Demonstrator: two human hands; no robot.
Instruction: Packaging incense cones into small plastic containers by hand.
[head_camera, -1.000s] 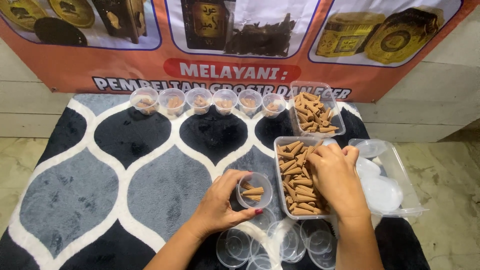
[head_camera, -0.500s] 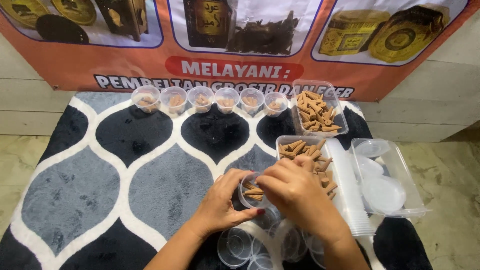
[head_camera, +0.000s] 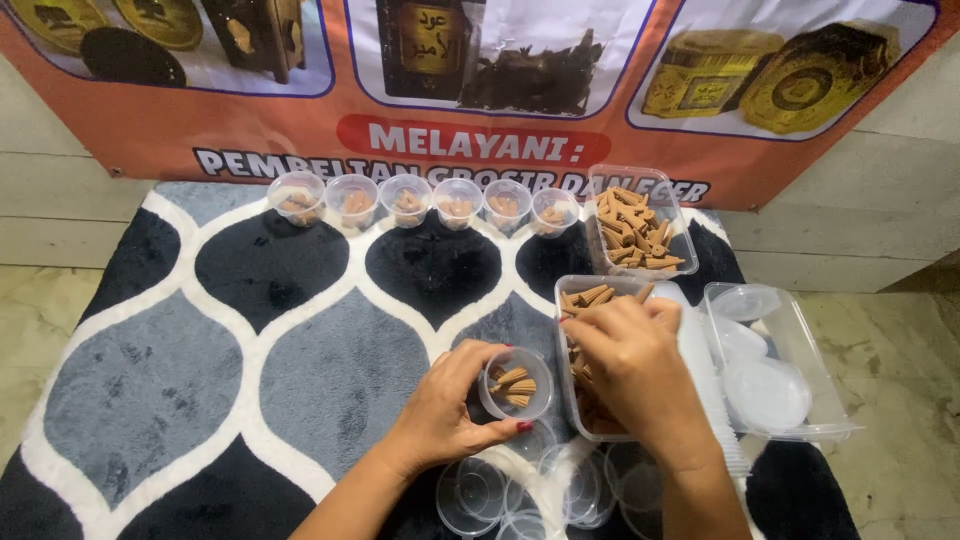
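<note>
My left hand (head_camera: 445, 410) holds a small clear plastic cup (head_camera: 517, 384) from the side; a few brown incense sticks lie in it. The cup stands on the patterned rug (head_camera: 300, 350). My right hand (head_camera: 628, 362) reaches down into a clear rectangular tray (head_camera: 566, 290) of brown sticks just right of the cup. Its fingers are bent over the sticks and its fingertips are hidden among them, so a grip cannot be made out.
Several filled small cups (head_camera: 405, 198) stand in a row at the rug's far edge. A second tray of sticks (head_camera: 634, 225) sits at the back right. A clear box of round lids (head_camera: 770, 372) lies right. Empty cups (head_camera: 520, 490) cluster near me. A banner hangs behind.
My right hand went from the stick tray to the cup, then back into the tray. My left hand has stayed on the cup, which now holds more sticks.
</note>
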